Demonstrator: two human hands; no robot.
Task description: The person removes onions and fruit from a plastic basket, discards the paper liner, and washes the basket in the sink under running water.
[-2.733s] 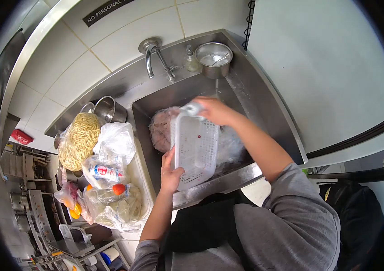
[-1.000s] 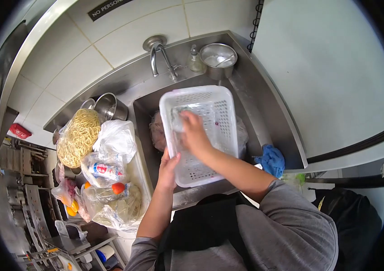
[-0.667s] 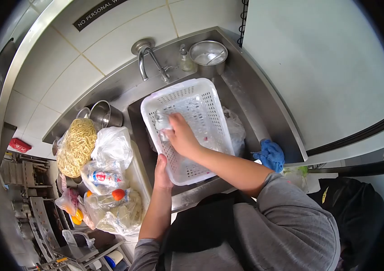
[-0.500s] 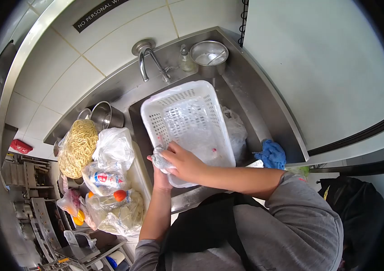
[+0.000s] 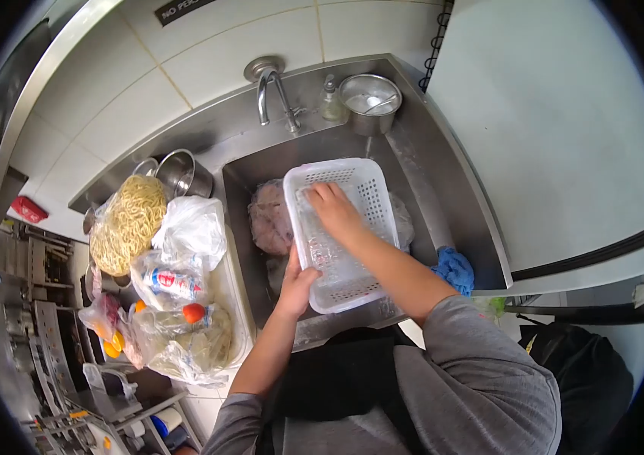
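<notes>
Here's the left hand [image 5: 296,287], grip pinching the basket's [image 5: 373,199] left side, over the sink's [image 5: 422,182] near edge; right hand [image 5: 337,214] inside, grip half hidden, can't tell its hold!

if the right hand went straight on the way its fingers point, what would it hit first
Most likely the basket's upper left corner: the right hand is over the inside of the basket, fingers angled that way. Depth is unclear, so it might pass above the rim.
</notes>
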